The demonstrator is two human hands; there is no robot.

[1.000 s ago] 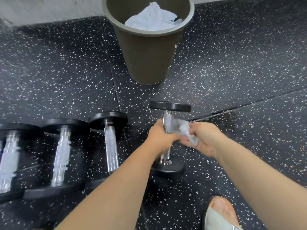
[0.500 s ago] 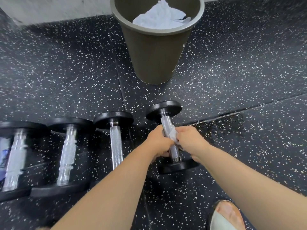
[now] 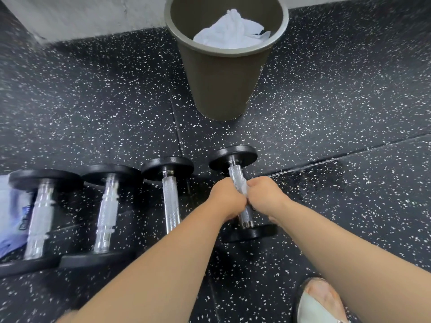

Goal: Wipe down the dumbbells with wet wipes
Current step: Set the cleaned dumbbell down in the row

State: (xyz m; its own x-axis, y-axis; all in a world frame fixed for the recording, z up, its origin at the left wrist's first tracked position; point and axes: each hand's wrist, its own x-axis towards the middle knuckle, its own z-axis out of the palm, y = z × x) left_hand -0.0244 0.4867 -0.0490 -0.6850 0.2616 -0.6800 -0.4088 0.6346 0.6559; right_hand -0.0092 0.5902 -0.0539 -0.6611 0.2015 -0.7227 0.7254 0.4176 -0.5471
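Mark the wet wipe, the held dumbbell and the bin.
wet wipe (image 3: 244, 189), head view, exposed white fold.
held dumbbell (image 3: 235, 175), head view, bare knurled handle.
bin (image 3: 221, 85), head view, outer wall.

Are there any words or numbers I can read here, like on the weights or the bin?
No text here can be read.
Pale blue packet at the left edge: dark print, too blurred to read.
Bin: a small mark at its right side, too small to read.
Dumbbells: no words or numbers show.
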